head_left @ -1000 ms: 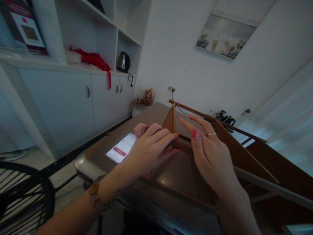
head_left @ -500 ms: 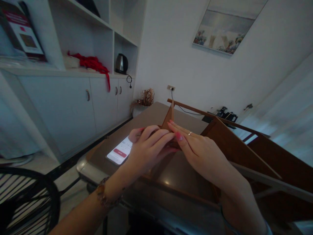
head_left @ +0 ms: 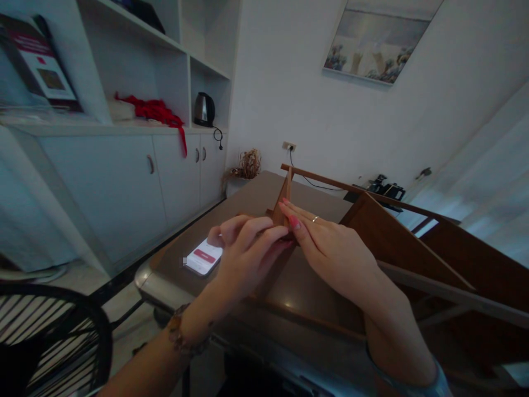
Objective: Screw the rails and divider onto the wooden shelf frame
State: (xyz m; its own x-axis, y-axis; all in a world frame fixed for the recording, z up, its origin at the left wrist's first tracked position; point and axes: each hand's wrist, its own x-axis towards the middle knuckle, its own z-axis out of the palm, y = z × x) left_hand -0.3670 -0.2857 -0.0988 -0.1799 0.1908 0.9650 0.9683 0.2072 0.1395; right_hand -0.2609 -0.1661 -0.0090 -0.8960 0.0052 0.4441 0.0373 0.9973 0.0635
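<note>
A brown wooden shelf frame point(head_left: 384, 223) lies on its side on the table, its narrow end panel point(head_left: 282, 199) rising in the middle. My right hand point(head_left: 330, 245) lies along this panel, its fingers straight and close together, with the thumb near the fingertips; it grips the panel's edge. Just left of it, my left hand point(head_left: 248, 251) has its fingers bent and pinched low against the panel. Whatever sits between the left fingertips is hidden by the hand. A phone with a lit screen point(head_left: 203, 257) lies beside the left hand.
The brown table point(head_left: 256, 193) has a rounded metal-look corner at the near left. A black wire-backed chair point(head_left: 58, 325) stands at lower left. White cabinets point(head_left: 103, 187) hold a kettle point(head_left: 204, 109) and red cloth point(head_left: 159, 112). A dried plant point(head_left: 249, 164) stands behind the table.
My left hand has shifted slightly left and its fingers have arched up a little from the panel. My right hand stays on the panel. The view has tilted slightly.
</note>
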